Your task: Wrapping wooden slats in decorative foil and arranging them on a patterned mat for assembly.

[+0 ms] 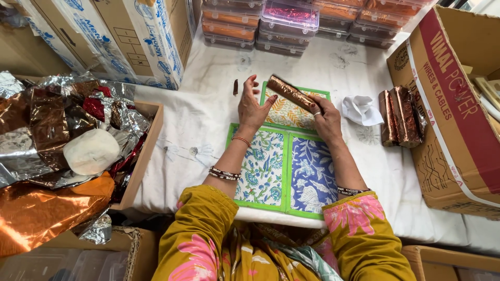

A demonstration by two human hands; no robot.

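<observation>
The right hand (327,120) is gripping a brown foil roll (290,93) over the mats (284,161). The left hand (251,106) is lying open, touching the roll's end.

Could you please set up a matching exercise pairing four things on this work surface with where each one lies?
Things:
1. copper foil roll
2. white crumpled paper
3. stack of wrapped rolls
4. blue floral mat

Places:
A. beside the cardboard box
B. under the right forearm
C. in the right hand
D. just right of the right hand

Pairs: 1-C, 2-D, 3-A, 4-B
</observation>
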